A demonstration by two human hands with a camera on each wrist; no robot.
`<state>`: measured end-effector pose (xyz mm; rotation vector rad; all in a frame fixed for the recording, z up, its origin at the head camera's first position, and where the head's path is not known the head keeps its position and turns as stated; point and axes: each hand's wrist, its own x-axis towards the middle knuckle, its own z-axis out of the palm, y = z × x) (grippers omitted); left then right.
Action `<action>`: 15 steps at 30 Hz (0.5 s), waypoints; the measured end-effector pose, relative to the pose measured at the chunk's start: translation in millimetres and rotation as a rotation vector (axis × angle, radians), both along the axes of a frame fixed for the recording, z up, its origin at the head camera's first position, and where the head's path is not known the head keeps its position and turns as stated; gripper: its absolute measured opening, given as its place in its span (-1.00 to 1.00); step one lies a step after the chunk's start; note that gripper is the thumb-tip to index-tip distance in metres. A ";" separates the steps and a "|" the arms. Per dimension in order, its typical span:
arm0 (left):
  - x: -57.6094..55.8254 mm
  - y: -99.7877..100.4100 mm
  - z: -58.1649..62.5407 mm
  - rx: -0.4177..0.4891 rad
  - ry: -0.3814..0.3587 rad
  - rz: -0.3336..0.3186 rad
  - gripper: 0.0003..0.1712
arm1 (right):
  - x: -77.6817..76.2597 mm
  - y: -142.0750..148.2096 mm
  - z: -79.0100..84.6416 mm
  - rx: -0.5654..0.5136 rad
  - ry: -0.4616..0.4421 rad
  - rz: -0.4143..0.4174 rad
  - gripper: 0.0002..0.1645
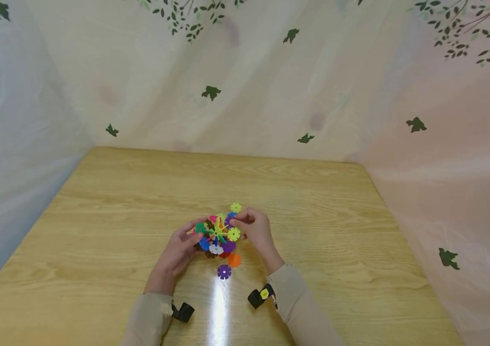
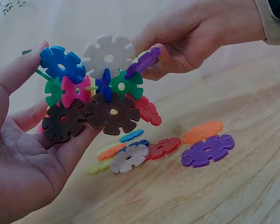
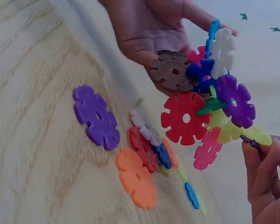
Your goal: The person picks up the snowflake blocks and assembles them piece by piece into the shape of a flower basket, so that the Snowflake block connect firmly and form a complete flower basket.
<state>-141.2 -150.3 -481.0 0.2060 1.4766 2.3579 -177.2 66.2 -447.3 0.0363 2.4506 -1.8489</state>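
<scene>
Far left, a pale drape [image 1: 11,120] borders the worktop [image 1: 336,250]. A beige sleeve [image 1: 147,315] follows, with a black wrist mount [image 1: 184,312] on its inner side. The left hand [image 1: 180,247] is curled about a cluster [image 1: 216,233] of interlocked, notched plastic discs; its grip is firmly on the piece. The cluster is held above the worktop, between the two hands. Brown, blue, pink, white, green, red, purple and yellow discs are noted in it.

Beneath, loose discs lie on the worktop: a white disc [image 2: 137,154] and a red disc [image 2: 154,150] among others grouped together, then a purple disc [image 1: 222,275] and an orange disc [image 1: 234,260] beside them.

At right, the right hand [image 1: 259,230] has its grip pinched on a dark disc [image 3: 251,141], seen edge-on against the cluster's yellow part; whether the two are joined cannot be determined. A second beige sleeve [image 1: 301,302] carries a black mount marked yellow.
</scene>
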 end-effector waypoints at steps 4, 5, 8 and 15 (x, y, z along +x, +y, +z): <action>1.6 -0.3 0.4 -0.016 -0.011 0.004 -0.58 | 0.0 0.9 -5.3 -0.043 -0.023 0.013 -0.81; 2.1 -0.2 1.0 -0.020 -0.016 0.006 -0.57 | -0.5 1.2 -6.4 -0.051 -0.035 0.018 -0.80; 2.6 0.0 2.0 -0.021 -0.022 0.008 -0.54 | -2.7 4.2 -3.8 -0.076 -0.074 0.042 -0.75; 0.2 -4.9 0.2 -0.009 -0.039 0.044 -0.60 | -40.9 19.7 -12.9 0.135 -0.050 0.041 -0.73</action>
